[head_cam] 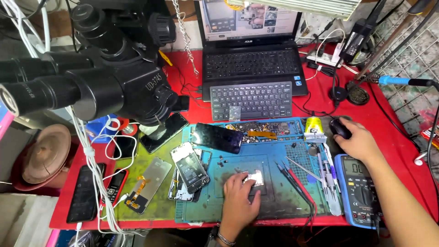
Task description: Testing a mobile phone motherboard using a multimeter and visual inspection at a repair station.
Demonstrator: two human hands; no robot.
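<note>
Fingers (241,179) of left hand (238,201) curled narrow over a small metal board piece (256,177), pinning it flat on the blue mat (283,206); piece lies under fingertips, mid-mat. Right hand (359,142) wraps a black mouse (340,128) on the red table (192,77), beside the multimeter (361,190).

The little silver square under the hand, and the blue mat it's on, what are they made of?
The silver square, under the left hand, looks like thin bare metal: it glints brightly. The blue mat looks like soft matte rubber or silicone, with moulded ridges and little trays, though that's a guess.
</note>
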